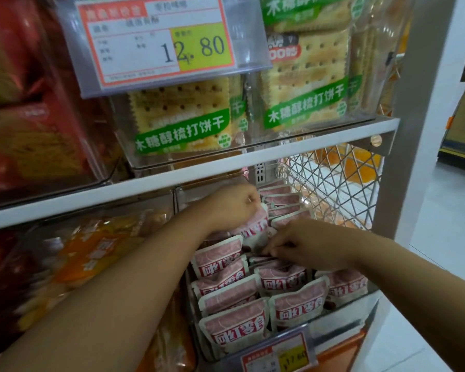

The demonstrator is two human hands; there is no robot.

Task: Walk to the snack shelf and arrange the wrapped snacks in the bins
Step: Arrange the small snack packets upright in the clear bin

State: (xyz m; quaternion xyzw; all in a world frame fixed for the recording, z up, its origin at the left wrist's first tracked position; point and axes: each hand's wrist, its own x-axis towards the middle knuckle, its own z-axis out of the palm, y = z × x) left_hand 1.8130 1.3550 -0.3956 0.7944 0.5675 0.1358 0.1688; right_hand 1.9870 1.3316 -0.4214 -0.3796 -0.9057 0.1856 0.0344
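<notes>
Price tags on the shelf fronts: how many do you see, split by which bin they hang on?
Upper cracker bin, big price tag: 1
Lower pink-packet bin, small price tag: 1
Total: 2

Above the left hand (235, 205), a price tag (156, 38) on the upper bin read 12.80 and green cracker packets (183, 122) read 木糖醇梳打饼干, while pink snack packs (236, 326) below both hands read 网红零食, the lower tag (277, 357) being illegible.
</notes>
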